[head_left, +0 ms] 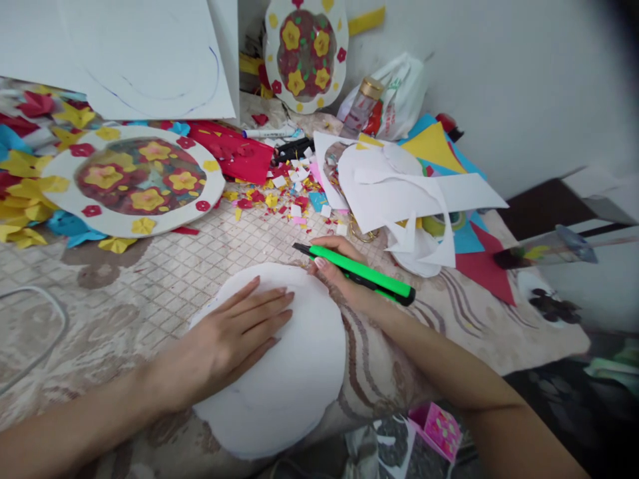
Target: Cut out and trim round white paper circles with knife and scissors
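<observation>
A white cut-out with a wavy edge [299, 386] lies at the front edge of the cloth-covered table. My left hand [244, 326] rests flat on it, fingers stretched out and holding nothing. In my right hand [339, 263] is a green utility knife [364, 273], its dark tip pointing left just above the far edge of the cut-out. The fingers of that hand are closed around the knife, partly hidden behind it. Whether the blade touches the white piece I cannot tell.
A decorated oval frame [214, 193] lies at left among folded paper flowers [24, 199]; another frame [342, 40] leans on the wall. Paper scraps [294, 193] litter the middle. White offcuts [384, 199], a jar [362, 106] and a plastic bag [407, 93] stand at right.
</observation>
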`<state>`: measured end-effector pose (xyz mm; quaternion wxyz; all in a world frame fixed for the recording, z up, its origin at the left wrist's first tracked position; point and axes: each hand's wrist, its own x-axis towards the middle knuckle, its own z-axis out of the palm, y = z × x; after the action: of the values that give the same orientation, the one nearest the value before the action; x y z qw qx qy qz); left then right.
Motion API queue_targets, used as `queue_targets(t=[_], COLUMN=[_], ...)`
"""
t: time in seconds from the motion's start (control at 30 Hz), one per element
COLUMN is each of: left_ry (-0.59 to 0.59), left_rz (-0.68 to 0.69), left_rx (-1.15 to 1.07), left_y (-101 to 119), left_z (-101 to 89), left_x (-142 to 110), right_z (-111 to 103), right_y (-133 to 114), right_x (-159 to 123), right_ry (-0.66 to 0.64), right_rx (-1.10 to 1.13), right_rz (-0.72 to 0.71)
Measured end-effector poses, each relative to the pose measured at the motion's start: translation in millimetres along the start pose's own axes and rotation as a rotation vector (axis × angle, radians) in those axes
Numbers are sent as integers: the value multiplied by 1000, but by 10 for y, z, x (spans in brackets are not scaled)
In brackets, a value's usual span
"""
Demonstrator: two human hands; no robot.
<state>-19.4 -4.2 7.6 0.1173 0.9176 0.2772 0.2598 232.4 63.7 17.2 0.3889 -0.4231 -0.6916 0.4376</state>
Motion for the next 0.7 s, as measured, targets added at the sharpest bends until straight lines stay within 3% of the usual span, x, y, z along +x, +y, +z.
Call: queue_targets(t=[0.13,0.2,0.3,0.43,0.53,0.7], left_ry=[37,32,-7,-253,-362,-375], left_rz=[-250,-302,-132,91,110,135], left_rx=[193,258,182,-32,-102,-99], left_y=[-27,14,168,395,448,367], left_z=[-163,-199,-149,-22,8,-42], left_x=[3,4,-14,-48,-35,-28], right_z=[11,14,23,40,46,-2], right_y=[-14,-22,-35,-47,-26,39], right_x=[13,15,18,28,51,78], right_ry=[-22,-18,-22,-21,-31,-97], right_rx=[48,81,155,202,230,320], right_rz=[38,57,87,103,89,104])
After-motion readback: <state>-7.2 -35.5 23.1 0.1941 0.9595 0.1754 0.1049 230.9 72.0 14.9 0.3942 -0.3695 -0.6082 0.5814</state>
